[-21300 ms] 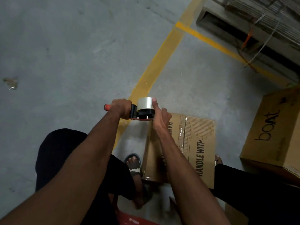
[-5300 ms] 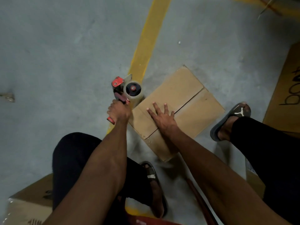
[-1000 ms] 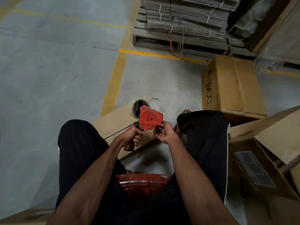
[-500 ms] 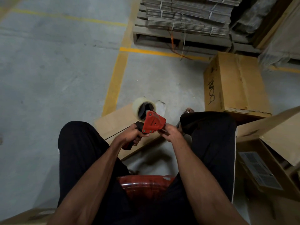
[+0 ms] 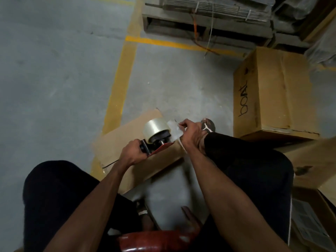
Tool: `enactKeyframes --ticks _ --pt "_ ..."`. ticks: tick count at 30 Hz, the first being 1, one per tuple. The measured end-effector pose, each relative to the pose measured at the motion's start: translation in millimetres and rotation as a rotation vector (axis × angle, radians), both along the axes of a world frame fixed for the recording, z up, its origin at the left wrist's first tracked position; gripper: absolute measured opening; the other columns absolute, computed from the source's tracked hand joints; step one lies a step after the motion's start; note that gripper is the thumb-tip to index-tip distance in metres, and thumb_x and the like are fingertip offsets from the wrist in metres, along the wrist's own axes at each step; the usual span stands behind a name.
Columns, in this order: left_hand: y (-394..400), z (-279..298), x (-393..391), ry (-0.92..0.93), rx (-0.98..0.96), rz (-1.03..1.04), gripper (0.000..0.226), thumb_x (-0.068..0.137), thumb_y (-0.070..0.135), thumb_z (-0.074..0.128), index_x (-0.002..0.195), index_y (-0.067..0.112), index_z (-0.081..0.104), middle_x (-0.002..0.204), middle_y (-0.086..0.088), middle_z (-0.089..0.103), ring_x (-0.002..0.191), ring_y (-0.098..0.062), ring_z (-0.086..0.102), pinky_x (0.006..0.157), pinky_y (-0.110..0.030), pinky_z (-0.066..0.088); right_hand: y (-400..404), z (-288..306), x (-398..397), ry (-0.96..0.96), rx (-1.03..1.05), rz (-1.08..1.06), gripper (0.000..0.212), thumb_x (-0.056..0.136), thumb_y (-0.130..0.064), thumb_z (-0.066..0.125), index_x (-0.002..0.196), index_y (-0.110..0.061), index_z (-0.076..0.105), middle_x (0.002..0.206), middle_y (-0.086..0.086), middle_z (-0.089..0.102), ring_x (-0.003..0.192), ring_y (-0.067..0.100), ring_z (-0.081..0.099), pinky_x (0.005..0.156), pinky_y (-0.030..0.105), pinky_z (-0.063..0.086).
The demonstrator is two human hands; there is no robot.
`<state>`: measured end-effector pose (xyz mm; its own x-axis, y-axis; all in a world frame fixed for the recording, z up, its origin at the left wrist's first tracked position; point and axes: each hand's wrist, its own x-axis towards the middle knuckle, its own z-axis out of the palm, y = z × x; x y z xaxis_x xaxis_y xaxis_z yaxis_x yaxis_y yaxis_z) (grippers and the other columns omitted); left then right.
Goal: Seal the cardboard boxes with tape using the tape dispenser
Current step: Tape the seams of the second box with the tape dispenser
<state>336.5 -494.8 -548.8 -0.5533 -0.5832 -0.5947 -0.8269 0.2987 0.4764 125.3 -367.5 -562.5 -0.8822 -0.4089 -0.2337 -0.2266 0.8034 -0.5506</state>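
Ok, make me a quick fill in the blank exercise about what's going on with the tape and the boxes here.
1. The left hand grips the tape dispenser by its ____.
2. The right hand pinches the loose end of the ____.
3. The big upright box bears the word ____.
4. The floor line is painted ____.

Missing words: handle; tape; boat; yellow

At my 2 o'clock, the big cardboard box (image 5: 272, 91) carries the hand-style word "boAt" on its side; I can read nothing else.
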Motion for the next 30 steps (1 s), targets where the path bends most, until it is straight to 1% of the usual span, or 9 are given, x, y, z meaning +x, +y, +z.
enactKeyframes --ticks 2,4,7,10,14,16,20,24,30 --pt "-16.4 -17.8 0.6 -0.033 -0.007 0.01 0.041 0.068 0.051 0.079 0.084 0.018 0.06 0.079 -0.004 0.068 0.074 -0.029 0.067 0.059 -0.03 0.046 -8.7 -9.9 -14.3 0.048 0.035 0.032 0.004 0.086 -0.025 0.073 0.088 -0.028 0.073 0.082 -0.014 0.069 0.108 0.019 0.055 0.105 0.046 0.036" --pt "-28.5 -31.3 0.7 -0.053 -0.002 0.033 0.041 0.069 0.051 0.081 0.08 0.016 0.061 0.072 -0.001 0.066 0.068 -0.025 0.066 0.058 -0.031 0.048 -18.6 -21.4 -25.4 0.056 0.066 0.033 0.003 0.089 -0.027 0.071 0.089 -0.029 0.073 0.087 -0.015 0.071 0.114 0.017 0.046 0.104 0.046 0.028" --pt "-40.4 -50.2 -0.5 -0.063 0.018 0.057 0.041 0.07 0.047 0.082 0.072 0.013 0.06 0.065 -0.003 0.064 0.06 -0.023 0.063 0.057 -0.035 0.049 -33.1 -46.7 -32.8 -0.002 0.079 -0.003 0.01 0.088 -0.024 0.071 0.084 -0.033 0.071 0.082 -0.019 0.068 0.115 0.019 0.046 0.102 0.048 0.025" --pt "-45.2 -67.4 0.5 -0.076 0.053 0.068 0.047 0.065 0.054 0.076 0.069 0.011 0.059 0.063 -0.004 0.063 0.061 -0.028 0.063 0.054 -0.033 0.045 -41.7 -67.7 -34.5 -0.079 0.071 -0.047 0.011 0.089 -0.024 0.073 0.082 -0.033 0.072 0.075 -0.02 0.061 0.115 0.021 0.049 0.099 0.047 0.028" --pt "-42.6 -84.2 4.7 -0.053 0.11 0.077 0.055 0.058 0.067 0.07 0.063 0.015 0.057 0.057 0.002 0.059 0.052 -0.019 0.056 0.053 -0.032 0.042 -46.1 -90.2 -33.0 -0.16 0.046 -0.069 0.005 0.088 -0.024 0.074 0.084 -0.027 0.074 0.081 -0.016 0.072 0.109 0.022 0.057 0.091 0.045 0.032" --pt "-41.1 -91.0 7.5 -0.063 0.115 0.054 0.057 0.055 0.072 0.067 0.063 0.016 0.059 0.058 0.003 0.061 0.053 -0.02 0.058 0.053 -0.03 0.044 -44.2 -98.8 -29.6 -0.186 0.032 -0.084 0.007 0.088 -0.02 0.073 0.083 -0.025 0.074 0.083 -0.014 0.074 0.102 0.022 0.063 0.088 0.041 0.039" --pt "-39.5 -98.7 11.2 -0.148 0.074 -0.002 0.046 0.063 0.06 0.075 0.072 0.018 0.058 0.068 -0.001 0.064 0.064 -0.027 0.064 0.056 -0.031 0.046 -38.1 -106.5 -23.1 -0.193 0.005 -0.087 0.003 0.087 -0.02 0.075 0.084 -0.022 0.076 0.086 -0.008 0.076 0.089 0.022 0.07 0.083 0.041 0.054" --pt "-40.4 -102.9 12.2 -0.214 0.046 -0.049 0.046 0.061 0.06 0.07 0.08 0.02 0.06 0.073 0.0 0.065 0.066 -0.026 0.064 0.062 -0.034 0.055 -39.3 -110.2 -24.1 -0.178 -0.014 -0.083 0.005 0.086 -0.02 0.075 0.083 -0.023 0.075 0.085 -0.008 0.076 0.085 0.018 0.07 0.082 0.041 0.056" --pt "-39.7 -100.4 8.8 -0.262 0.03 -0.078 0.042 0.067 0.053 0.07 0.089 0.018 0.057 0.09 -0.008 0.069 0.075 -0.031 0.064 0.067 -0.034 0.054 -39.8 -112.0 -26.5 -0.176 -0.002 -0.088 0.002 0.085 -0.023 0.078 0.083 -0.023 0.077 0.086 -0.007 0.077 0.085 0.017 0.071 0.082 0.041 0.056"
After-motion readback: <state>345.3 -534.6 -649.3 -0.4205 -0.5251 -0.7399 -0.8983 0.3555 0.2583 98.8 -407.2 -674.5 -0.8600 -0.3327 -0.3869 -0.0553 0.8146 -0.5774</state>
